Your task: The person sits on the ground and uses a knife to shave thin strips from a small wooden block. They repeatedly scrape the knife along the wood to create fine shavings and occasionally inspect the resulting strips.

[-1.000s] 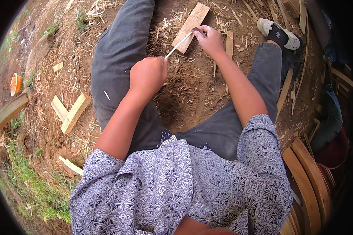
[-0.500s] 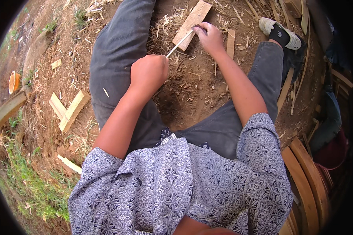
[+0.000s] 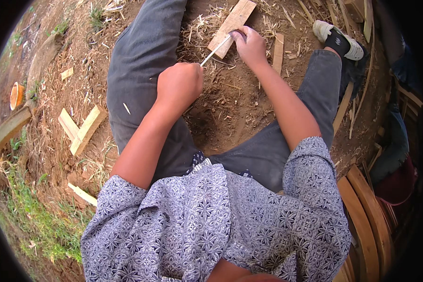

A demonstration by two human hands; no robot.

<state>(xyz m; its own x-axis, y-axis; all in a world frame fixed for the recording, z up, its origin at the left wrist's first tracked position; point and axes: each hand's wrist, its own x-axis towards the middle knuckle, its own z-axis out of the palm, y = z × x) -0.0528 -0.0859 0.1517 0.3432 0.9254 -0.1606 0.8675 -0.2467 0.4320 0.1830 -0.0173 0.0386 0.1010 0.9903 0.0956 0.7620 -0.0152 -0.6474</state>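
My left hand (image 3: 179, 83) is a fist in front of my left thigh, wrapped round the near end of a thin, straight, pale rod (image 3: 216, 51). The rod slants up and to the right toward my right hand (image 3: 252, 47). There the thumb and fingers pinch at its far end, where a small dark piece shows that I cannot make out. Beyond and below the rod, a flat wooden block (image 3: 237, 19) lies slantwise on the soil. The fists hide both ends of the rod.
Two crossed wood offcuts (image 3: 85, 131) lie left of my left leg. A narrow wood strip (image 3: 278, 52) is right of my right hand. Curved wooden pieces (image 3: 364, 214) are stacked at lower right. An orange round object (image 3: 17, 96) sits far left. Shavings litter the soil.
Both hands keep their grip on the rod. My left fist has risen very slightly in view; otherwise little differs.
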